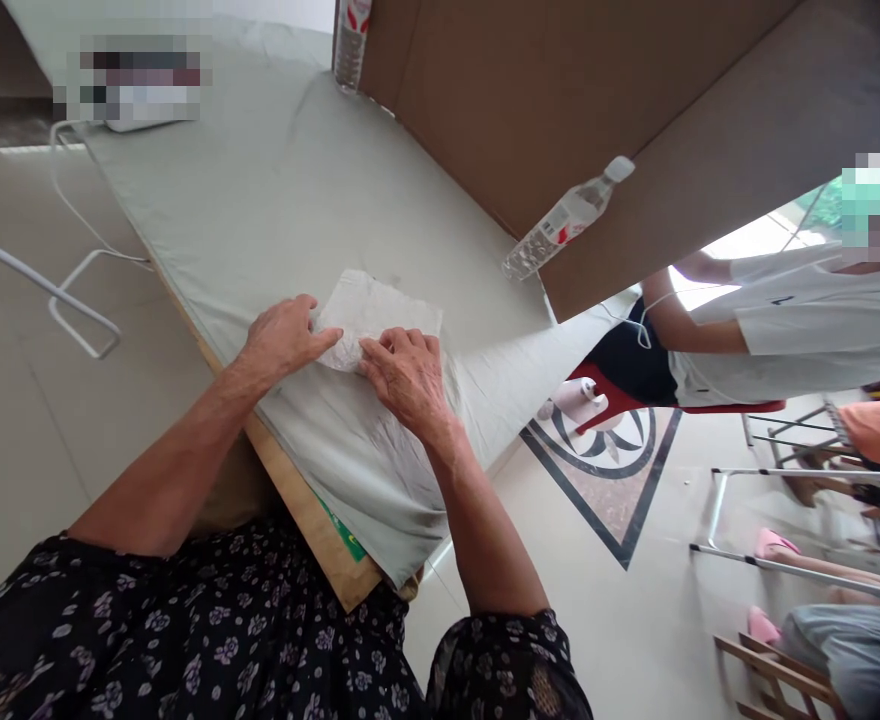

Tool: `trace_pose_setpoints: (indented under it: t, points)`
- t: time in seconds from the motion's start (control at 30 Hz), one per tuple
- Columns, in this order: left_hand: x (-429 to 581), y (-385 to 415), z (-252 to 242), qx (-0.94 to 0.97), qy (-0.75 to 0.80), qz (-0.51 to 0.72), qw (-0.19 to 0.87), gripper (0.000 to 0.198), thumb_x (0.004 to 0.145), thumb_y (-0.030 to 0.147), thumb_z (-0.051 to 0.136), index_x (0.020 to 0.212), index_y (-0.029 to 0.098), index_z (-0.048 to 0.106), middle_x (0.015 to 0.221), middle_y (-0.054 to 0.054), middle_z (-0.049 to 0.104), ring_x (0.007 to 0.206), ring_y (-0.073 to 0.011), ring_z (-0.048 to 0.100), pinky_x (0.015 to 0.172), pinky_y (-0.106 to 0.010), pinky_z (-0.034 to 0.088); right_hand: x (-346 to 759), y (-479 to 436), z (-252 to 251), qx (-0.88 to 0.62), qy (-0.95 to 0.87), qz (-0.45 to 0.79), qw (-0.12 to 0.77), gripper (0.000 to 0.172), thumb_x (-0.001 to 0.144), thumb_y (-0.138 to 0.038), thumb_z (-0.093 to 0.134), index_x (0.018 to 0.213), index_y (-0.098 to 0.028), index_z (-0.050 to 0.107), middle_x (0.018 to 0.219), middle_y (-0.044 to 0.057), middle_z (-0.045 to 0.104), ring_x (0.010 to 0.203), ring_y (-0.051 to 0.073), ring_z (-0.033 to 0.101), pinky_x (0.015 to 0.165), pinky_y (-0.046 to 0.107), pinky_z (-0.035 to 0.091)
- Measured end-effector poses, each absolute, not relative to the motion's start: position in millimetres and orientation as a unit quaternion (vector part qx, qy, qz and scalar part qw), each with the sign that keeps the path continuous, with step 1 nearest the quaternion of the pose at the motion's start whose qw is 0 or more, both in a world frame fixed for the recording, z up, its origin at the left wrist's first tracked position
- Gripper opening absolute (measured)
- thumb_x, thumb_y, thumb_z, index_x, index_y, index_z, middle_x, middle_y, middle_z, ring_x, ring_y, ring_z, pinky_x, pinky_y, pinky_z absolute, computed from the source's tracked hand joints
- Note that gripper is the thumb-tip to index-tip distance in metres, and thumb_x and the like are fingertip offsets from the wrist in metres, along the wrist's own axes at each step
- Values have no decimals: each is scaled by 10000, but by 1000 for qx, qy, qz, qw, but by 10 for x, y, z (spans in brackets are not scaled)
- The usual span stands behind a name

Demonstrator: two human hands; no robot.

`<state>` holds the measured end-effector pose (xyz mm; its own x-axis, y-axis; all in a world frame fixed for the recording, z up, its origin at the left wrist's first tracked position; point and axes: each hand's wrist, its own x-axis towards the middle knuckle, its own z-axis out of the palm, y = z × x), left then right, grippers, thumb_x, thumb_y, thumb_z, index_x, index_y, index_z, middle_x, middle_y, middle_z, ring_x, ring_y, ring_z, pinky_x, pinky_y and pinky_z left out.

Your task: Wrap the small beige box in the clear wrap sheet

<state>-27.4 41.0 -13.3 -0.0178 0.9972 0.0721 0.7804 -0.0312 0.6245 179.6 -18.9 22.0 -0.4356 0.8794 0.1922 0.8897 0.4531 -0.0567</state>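
Note:
A thin white tissue, creased and roughly square, lies on the pale cloth of the table. My left hand is at its left edge, with thumb and forefinger apart and the thumb tip touching the sheet. Over the lower right part of the tissue, my right hand is palm down. Its fingers are bent, and the thumb and forefinger close together on the tissue. The sheet's lower right part is hidden under this hand.
A large brown cardboard panel stands on the table, with a clear plastic bottle beside it and another bottle farther back. At the far left is a blurred-out object. A person in a white shirt sits at the right.

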Motion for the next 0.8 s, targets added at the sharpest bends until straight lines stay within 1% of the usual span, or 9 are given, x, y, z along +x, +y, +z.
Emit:
trace_pose_setpoints:
  t: [0.07, 0.13, 0.2, 0.33, 0.4, 0.53, 0.6, 0.73, 0.8]
  points:
    - [-286, 441, -126, 660, 677, 242, 219, 492, 717, 549, 777, 1065, 209, 699, 822, -79, 707, 873, -316, 671, 810, -394, 510, 1808, -184, 210, -520, -848, -26, 98, 181, 1053, -346, 573, 1150, -278, 710, 1130, 90, 700, 1017, 260, 549, 889, 420, 357]
    - [-289, 466, -112, 659, 672, 239, 239, 482, 680, 512, 788, 1035, 194, 714, 769, -66, 694, 831, -301, 670, 754, -368, 501, 1812, -184, 200, -520, -848, -31, 98, 181, 1054, -348, 573, 1141, -275, 713, 1134, 91, 702, 1017, 259, 549, 884, 420, 359]
    - [-282, 472, -98, 664, 638, 270, 281, 411, 665, 442, 768, 990, 194, 724, 680, -24, 656, 715, -246, 641, 662, -326, 473, 1809, -188, 192, -517, -849, -38, 103, 182, 1057, -347, 566, 1142, -279, 713, 1140, 91, 703, 1017, 257, 550, 882, 419, 361]
    - [-196, 412, -69, 632, 573, 363, 374, 323, 664, 358, 709, 947, 202, 714, 560, 56, 546, 506, -136, 485, 500, -270, 356, 1788, -190, 193, -515, -849, -35, 114, 184, 1063, -338, 546, 1130, -286, 710, 1144, 88, 709, 1023, 254, 555, 887, 419, 358]
    - [-101, 364, -45, 595, 567, 390, 415, 314, 662, 343, 699, 942, 200, 697, 558, 65, 533, 500, -121, 466, 486, -256, 337, 1778, -185, 204, -520, -847, -25, 111, 185, 1063, -335, 544, 1124, -281, 710, 1152, 88, 716, 1035, 257, 563, 889, 420, 352]
    - [116, 305, 29, 545, 535, 401, 505, 182, 688, 307, 647, 834, 198, 652, 649, 11, 638, 583, -137, 561, 528, -256, 412, 1789, -177, 247, -522, -845, 0, 115, 176, 1032, -304, 581, 1150, -257, 702, 1180, 91, 741, 1059, 267, 595, 904, 420, 348]
    - [188, 300, 71, 524, 530, 395, 537, 144, 684, 291, 645, 794, 199, 642, 684, -10, 664, 582, -139, 575, 527, -262, 426, 1815, -182, 277, -521, -843, 25, 135, 175, 1011, -288, 587, 1145, -238, 688, 1150, 83, 759, 1042, 261, 617, 928, 413, 350]
    - [234, 298, 130, 528, 533, 385, 538, 160, 678, 270, 659, 820, 198, 669, 666, -7, 657, 532, -134, 546, 522, -285, 438, 1866, -202, 319, -528, -829, 68, 171, 170, 967, -201, 543, 1098, -211, 652, 1000, 52, 773, 953, 233, 652, 967, 386, 353]
    - [227, 287, 147, 543, 537, 378, 524, 185, 680, 255, 656, 853, 197, 685, 653, -1, 656, 517, -135, 542, 537, -299, 464, 1872, -208, 319, -528, -829, 66, 169, 176, 965, -168, 524, 1069, -206, 660, 1004, 57, 781, 963, 234, 660, 961, 382, 355]
